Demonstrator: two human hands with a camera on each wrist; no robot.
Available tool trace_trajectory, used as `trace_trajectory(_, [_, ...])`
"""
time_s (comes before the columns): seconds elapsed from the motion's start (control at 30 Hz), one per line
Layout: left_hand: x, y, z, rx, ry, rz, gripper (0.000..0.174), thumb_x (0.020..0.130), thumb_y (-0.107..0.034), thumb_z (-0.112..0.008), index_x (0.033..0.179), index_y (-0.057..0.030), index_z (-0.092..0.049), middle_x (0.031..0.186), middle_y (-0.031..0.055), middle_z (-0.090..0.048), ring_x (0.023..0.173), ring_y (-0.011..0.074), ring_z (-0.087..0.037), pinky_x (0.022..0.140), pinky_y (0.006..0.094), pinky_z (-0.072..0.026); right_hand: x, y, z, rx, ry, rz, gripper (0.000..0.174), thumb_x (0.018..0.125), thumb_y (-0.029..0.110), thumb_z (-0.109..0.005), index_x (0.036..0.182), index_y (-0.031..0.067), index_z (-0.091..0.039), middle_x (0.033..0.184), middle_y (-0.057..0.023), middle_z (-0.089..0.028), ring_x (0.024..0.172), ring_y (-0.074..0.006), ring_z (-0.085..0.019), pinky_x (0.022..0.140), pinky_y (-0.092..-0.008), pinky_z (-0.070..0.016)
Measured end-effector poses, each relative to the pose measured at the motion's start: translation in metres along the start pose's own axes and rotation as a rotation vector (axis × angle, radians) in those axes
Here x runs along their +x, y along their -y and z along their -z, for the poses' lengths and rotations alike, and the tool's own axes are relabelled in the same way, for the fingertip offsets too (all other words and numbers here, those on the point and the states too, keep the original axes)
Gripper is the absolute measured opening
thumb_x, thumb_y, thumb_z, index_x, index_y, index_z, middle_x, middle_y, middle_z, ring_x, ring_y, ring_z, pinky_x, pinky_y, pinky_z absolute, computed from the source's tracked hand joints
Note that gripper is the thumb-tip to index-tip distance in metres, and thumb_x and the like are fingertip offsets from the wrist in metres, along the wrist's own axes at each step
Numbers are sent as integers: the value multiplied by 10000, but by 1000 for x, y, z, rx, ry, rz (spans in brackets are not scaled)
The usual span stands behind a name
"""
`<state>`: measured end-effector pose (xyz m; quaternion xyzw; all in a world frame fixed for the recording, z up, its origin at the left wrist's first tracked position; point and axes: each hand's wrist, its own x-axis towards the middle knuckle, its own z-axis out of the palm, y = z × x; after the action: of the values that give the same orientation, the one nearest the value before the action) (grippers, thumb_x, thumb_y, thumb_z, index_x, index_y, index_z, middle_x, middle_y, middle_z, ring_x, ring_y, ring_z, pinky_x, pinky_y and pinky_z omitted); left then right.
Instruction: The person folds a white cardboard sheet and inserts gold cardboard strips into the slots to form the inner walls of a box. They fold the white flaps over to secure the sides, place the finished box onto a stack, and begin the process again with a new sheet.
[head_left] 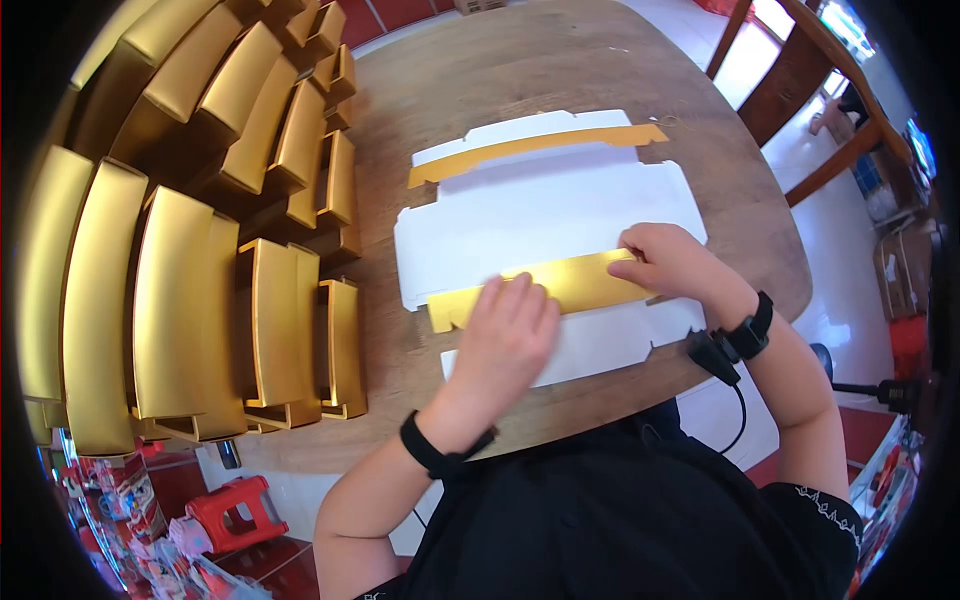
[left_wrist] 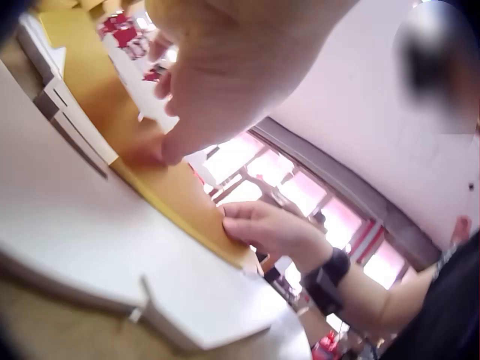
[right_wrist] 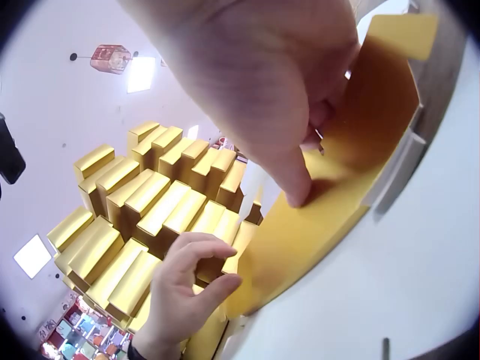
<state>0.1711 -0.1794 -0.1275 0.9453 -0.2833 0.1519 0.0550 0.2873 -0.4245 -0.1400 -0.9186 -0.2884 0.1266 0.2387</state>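
Observation:
A flat cardboard box blank [head_left: 545, 215], white inside, lies spread on the table. It has a gold strip at its far side and a near gold flap [head_left: 580, 284] that stands up in the wrist views. My right hand [head_left: 668, 262] pinches this flap toward its right end, thumb [right_wrist: 298, 187] on the inner face. My left hand [head_left: 508, 330] is at the flap's left half, fingers reaching over it in the head view. In the right wrist view, the left hand [right_wrist: 187, 281] shows thumb and fingers bent but apart, beside the flap's edge.
Many finished gold boxes [head_left: 175, 300] stand stacked along the left of the wooden table [head_left: 390, 70]. A red stool [head_left: 235, 515] is on the floor at lower left, and a wooden chair [head_left: 800, 90] stands beyond the table's right edge.

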Motion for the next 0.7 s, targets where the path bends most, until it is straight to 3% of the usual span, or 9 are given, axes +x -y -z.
trace_trajectory(0.1, [-11, -17, -11, 71, 80, 69, 382, 811, -69, -583, 1171, 60, -575, 1218, 226, -602, 1186, 363, -565, 935, 431, -470, 2, 12, 7, -81, 94, -99, 340, 852, 369, -691, 861, 30, -672, 866, -161, -672, 826, -350, -642, 733, -421, -503])
trace_trajectory(0.3, [-10, -15, -21, 183, 120, 52, 418, 792, -76, -617, 1177, 83, -583, 1178, 245, -626, 1071, 375, -631, 816, 376, -532, 9, 20, 10, -110, 141, -179, 346, 833, 371, -706, 791, 31, -661, 781, -150, -655, 764, -345, -633, 692, -416, -490])
trace_trajectory(0.57, [0, -13, -19, 213, 165, 15, 400, 786, -75, -624, 1153, 84, -628, 1129, 246, -655, 1021, 373, -649, 795, 372, -541, 11, 19, 10, -131, 149, -173, 369, 821, 383, -709, 748, 27, -643, 747, -150, -640, 739, -342, -626, 658, -420, -475])
trace_trajectory(0.63, [0, -13, -20, 242, 176, 1, 398, 787, -76, -625, 1151, 83, -637, 1118, 247, -662, 1008, 378, -654, 788, 375, -544, 9, 18, 8, -43, 84, -155, 386, 788, 327, -743, 676, 2, -566, 672, -156, -564, 638, -336, -553, 591, -412, -419])
trace_trajectory(0.7, [-1, -13, -22, 254, 154, -15, 394, 783, -73, -628, 1145, 80, -650, 1107, 264, -668, 977, 389, -669, 763, 378, -548, 9, 17, 6, -47, 68, -138, 386, 787, 327, -744, 677, 2, -568, 672, -157, -564, 638, -336, -555, 591, -413, -419])
